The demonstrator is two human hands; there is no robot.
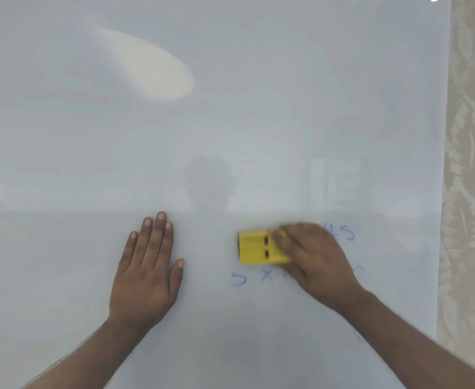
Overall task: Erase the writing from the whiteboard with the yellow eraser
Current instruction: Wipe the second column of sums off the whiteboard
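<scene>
The yellow eraser (261, 247) is clasped by the right hand (312, 259), the grip closed over its right end, and is pressed flat on the whiteboard (230, 122). Blue writing (342, 233) is seen just right of the grip and below it. Well left of the grip, the left hand (146, 273) is laid flat, fingers spread.

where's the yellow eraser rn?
Head view, lower centre-right: the yellow eraser is pressed on the whiteboard under the right hand, above the blue "5 x" writing.
</scene>
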